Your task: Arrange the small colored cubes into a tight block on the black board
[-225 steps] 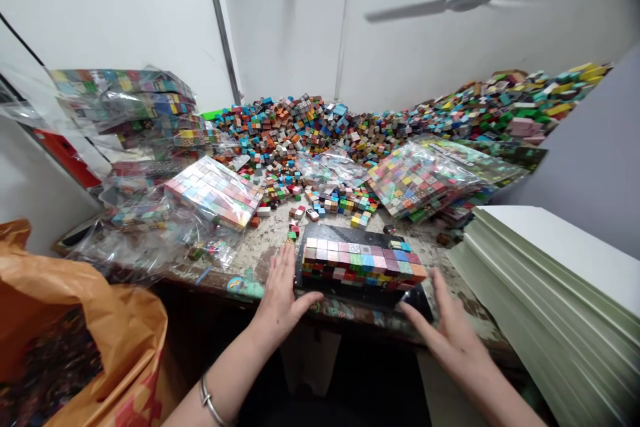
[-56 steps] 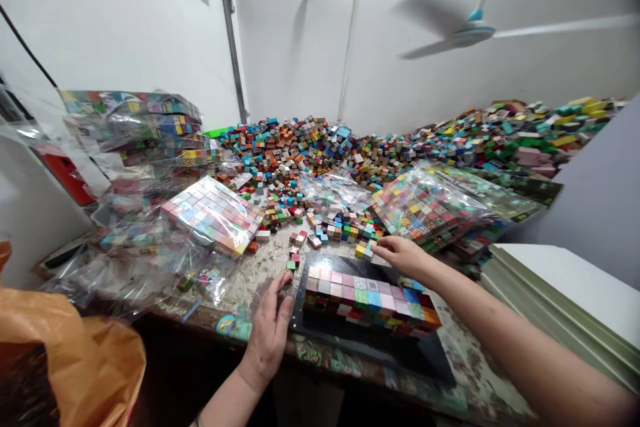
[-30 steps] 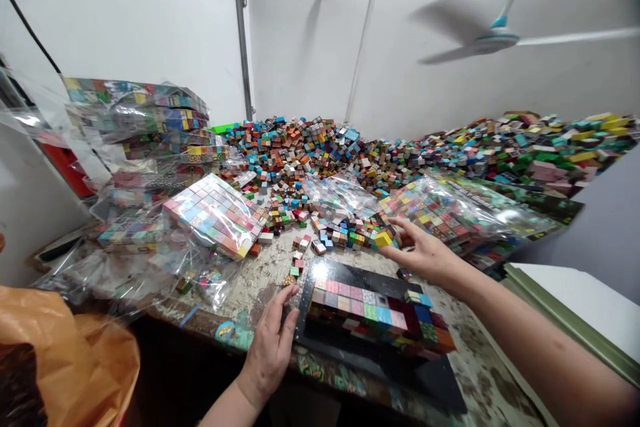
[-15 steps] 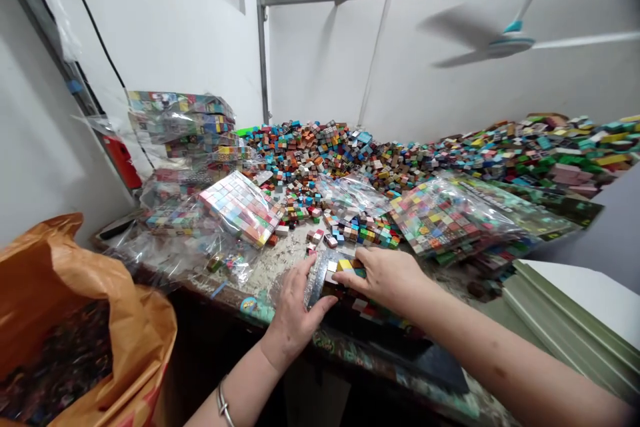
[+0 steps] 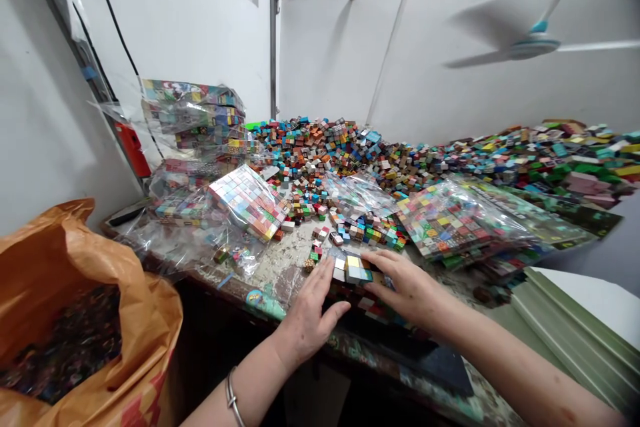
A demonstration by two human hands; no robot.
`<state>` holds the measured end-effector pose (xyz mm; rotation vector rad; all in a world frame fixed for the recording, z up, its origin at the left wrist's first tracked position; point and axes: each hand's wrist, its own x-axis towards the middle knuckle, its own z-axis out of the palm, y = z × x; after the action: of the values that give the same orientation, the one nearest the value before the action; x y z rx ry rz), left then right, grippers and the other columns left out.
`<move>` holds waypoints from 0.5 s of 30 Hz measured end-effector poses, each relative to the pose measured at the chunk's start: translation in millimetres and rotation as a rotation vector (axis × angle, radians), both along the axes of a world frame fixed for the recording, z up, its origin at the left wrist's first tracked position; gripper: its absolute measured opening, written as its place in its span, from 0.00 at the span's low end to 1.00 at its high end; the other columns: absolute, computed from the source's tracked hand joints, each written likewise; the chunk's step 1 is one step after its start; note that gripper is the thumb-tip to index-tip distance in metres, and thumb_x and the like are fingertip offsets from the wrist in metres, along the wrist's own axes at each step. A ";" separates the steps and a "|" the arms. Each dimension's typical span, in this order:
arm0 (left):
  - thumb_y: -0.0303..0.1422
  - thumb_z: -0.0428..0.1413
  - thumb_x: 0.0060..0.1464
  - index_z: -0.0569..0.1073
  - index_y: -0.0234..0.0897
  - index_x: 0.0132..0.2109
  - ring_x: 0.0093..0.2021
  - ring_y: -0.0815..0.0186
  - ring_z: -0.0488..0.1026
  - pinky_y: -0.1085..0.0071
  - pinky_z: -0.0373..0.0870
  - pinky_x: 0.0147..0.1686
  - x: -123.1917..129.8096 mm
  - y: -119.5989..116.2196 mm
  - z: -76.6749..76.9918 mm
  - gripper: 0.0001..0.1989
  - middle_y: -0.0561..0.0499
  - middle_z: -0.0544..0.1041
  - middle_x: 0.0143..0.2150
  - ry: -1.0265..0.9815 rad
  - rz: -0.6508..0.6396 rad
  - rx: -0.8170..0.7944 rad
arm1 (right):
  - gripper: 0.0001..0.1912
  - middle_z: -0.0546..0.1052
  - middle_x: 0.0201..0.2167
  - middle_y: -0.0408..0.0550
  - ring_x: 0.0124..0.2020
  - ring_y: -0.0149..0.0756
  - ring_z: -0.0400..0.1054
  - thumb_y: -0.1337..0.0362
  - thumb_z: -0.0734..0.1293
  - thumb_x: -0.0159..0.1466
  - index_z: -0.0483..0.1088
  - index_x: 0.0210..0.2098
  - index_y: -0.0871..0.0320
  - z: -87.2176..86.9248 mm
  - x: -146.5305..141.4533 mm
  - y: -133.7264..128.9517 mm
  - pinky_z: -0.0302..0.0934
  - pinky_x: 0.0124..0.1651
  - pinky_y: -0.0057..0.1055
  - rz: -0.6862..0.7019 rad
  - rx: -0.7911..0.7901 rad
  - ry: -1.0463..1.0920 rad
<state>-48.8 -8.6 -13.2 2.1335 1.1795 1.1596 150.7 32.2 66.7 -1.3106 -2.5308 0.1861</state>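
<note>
Between my two hands, at the table's front edge, lies a small group of blocks (image 5: 354, 269) with white, yellow and grey-blue faces. My left hand (image 5: 311, 312) rests along its left side, fingers extended and thumb apart. From the right, my right hand (image 5: 400, 283) reaches over the group's other side, fingertips and thumb at the blocks. More blocks with red and white faces (image 5: 367, 305) sit just below, partly hidden by my right hand. A few loose cubes (image 5: 320, 240) lie just beyond my left fingertips.
Loose blocks (image 5: 320, 147) are heaped along the wall. Plastic-wrapped block panels lie at the left (image 5: 247, 203) and right (image 5: 445, 220). An orange bag (image 5: 145, 320) stands at the front left, green folded sheets (image 5: 565, 320) at the right. A fan (image 5: 533, 47) hangs above.
The view has shifted, so the scene sits slightly further right. My right hand has opened wider over the blocks, and more of their white and yellow tops shows between my hands.
</note>
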 end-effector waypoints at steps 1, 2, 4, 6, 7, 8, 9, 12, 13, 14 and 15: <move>0.35 0.49 0.57 0.48 0.35 0.65 0.65 0.57 0.47 0.55 0.51 0.61 0.2 -0.4 0.2 0.31 0.42 0.51 0.65 -0.006 -0.005 -0.008 | 0.23 0.72 0.47 0.56 0.48 0.42 0.66 0.65 0.62 0.57 0.66 0.52 0.61 0.1 -2.2 -0.1 0.61 0.50 0.36 -0.016 -0.004 0.002; 0.35 0.49 0.57 0.48 0.35 0.65 0.65 0.57 0.47 0.55 0.51 0.61 0.3 -0.7 0.5 0.31 0.42 0.51 0.65 -0.011 -0.011 -0.016 | 0.22 0.72 0.46 0.55 0.47 0.42 0.67 0.64 0.62 0.57 0.66 0.51 0.61 0.4 -4.8 -0.6 0.61 0.48 0.35 -0.037 -0.003 0.003; 0.35 0.49 0.58 0.47 0.35 0.65 0.65 0.57 0.46 0.55 0.51 0.61 0.5 -1.1 0.8 0.31 0.41 0.51 0.65 -0.016 -0.019 -0.034 | 0.21 0.73 0.44 0.54 0.44 0.41 0.68 0.62 0.63 0.57 0.67 0.49 0.60 0.6 -9.4 -2.2 0.62 0.46 0.34 -0.077 0.015 0.010; 0.35 0.49 0.58 0.46 0.33 0.65 0.65 0.58 0.47 0.56 0.51 0.61 0.6 -1.3 0.6 0.32 0.40 0.51 0.65 -0.022 -0.016 -0.049 | 0.19 0.73 0.43 0.53 0.43 0.41 0.68 0.61 0.62 0.57 0.69 0.47 0.58 -0.2 -11.8 -4.2 0.63 0.44 0.34 -0.097 0.037 0.022; 0.35 0.49 0.58 0.47 0.33 0.65 0.65 0.58 0.47 0.56 0.51 0.61 0.6 -1.3 0.3 0.31 0.40 0.51 0.65 -0.026 -0.013 -0.051 | 0.18 0.74 0.42 0.52 0.43 0.41 0.69 0.61 0.62 0.57 0.69 0.46 0.58 -0.7 -11.9 -5.2 0.63 0.44 0.34 -0.101 0.047 0.034; 0.34 0.49 0.58 0.47 0.33 0.65 0.65 0.58 0.48 0.56 0.51 0.61 0.7 -1.2 -0.1 0.31 0.40 0.52 0.65 -0.030 -0.010 -0.050 | 0.17 0.74 0.42 0.52 0.42 0.41 0.69 0.61 0.62 0.57 0.69 0.45 0.57 -1.1 -11.4 -6.1 0.63 0.44 0.34 -0.104 0.054 0.049; 0.34 0.49 0.58 0.48 0.33 0.64 0.65 0.57 0.48 0.56 0.52 0.61 0.8 -1.1 -0.4 0.31 0.41 0.53 0.65 -0.034 -0.009 -0.045 | 0.17 0.74 0.42 0.52 0.42 0.41 0.69 0.60 0.62 0.56 0.69 0.45 0.57 -1.2 -10.5 -7.1 0.63 0.44 0.35 -0.109 0.059 0.069; 0.34 0.49 0.58 0.49 0.35 0.64 0.64 0.56 0.50 0.54 0.52 0.61 1.1 -0.7 -0.5 0.30 0.41 0.54 0.64 -0.038 -0.011 -0.033 | 0.17 0.74 0.41 0.52 0.42 0.41 0.68 0.60 0.62 0.56 0.69 0.45 0.57 0.1 -8.7 -9.0 0.63 0.44 0.36 -0.117 0.063 0.151; 0.33 0.49 0.58 0.49 0.35 0.64 0.64 0.56 0.50 0.54 0.52 0.61 1.2 -0.6 -0.3 0.29 0.41 0.54 0.64 -0.040 -0.010 -0.034 | 0.18 0.74 0.41 0.51 0.42 0.41 0.68 0.60 0.62 0.56 0.69 0.45 0.56 0.7 -9.1 -9.2 0.63 0.44 0.36 -0.113 0.064 0.178; 0.33 0.48 0.58 0.49 0.35 0.64 0.64 0.57 0.50 0.54 0.52 0.61 1.4 -0.5 0.0 0.29 0.41 0.54 0.64 -0.040 -0.012 -0.037 | 0.18 0.74 0.41 0.52 0.43 0.41 0.68 0.60 0.62 0.57 0.68 0.46 0.56 1.0 -10.2 -9.1 0.63 0.45 0.36 -0.106 0.066 0.199; 0.33 0.48 0.58 0.49 0.34 0.64 0.64 0.57 0.49 0.54 0.52 0.61 1.6 -0.4 0.2 0.29 0.41 0.54 0.64 -0.039 -0.015 -0.040 | 0.18 0.74 0.42 0.52 0.43 0.40 0.68 0.60 0.61 0.57 0.68 0.46 0.57 0.8 -11.8 -8.5 0.62 0.45 0.36 -0.099 0.069 0.213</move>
<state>-47.2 -9.0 -13.0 2.0768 1.1584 1.1565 138.9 23.7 67.6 -1.3113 -2.2700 0.2043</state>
